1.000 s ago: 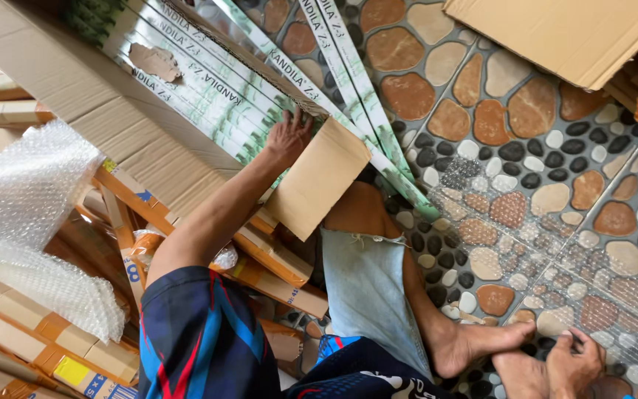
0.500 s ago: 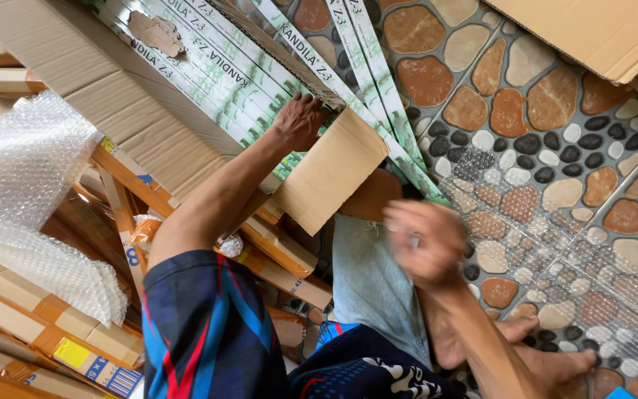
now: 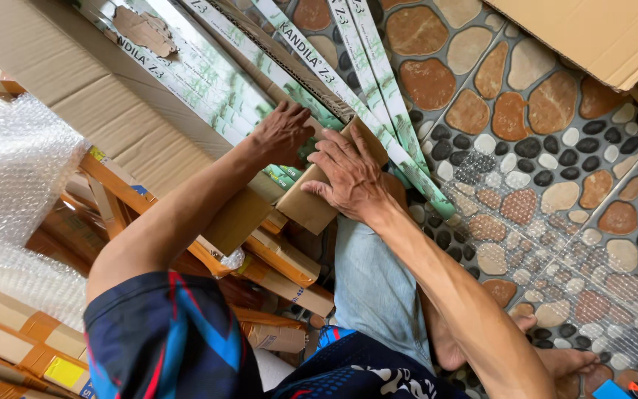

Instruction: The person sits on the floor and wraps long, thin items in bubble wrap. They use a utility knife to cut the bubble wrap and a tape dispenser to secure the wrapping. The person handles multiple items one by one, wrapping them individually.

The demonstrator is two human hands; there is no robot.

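Pebble-patterned tile floor [image 3: 555, 148], cardboard-strewn

Box [image 3: 311, 203]: matt brown cardboard. Long cartons [image 3: 208, 70]: glossy printed card, torn. Wrap [image 3: 16, 166]: clear plastic bubble film. Floor [image 3: 526, 148]: smooth pebble-pattern tile.

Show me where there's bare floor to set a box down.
Free: pebble floor right of the long green-white boxes, below the big cardboard box. Crowded: left side, with bubble wrap and stacked cartons. Both hands, left and right, rest on a small brown box.
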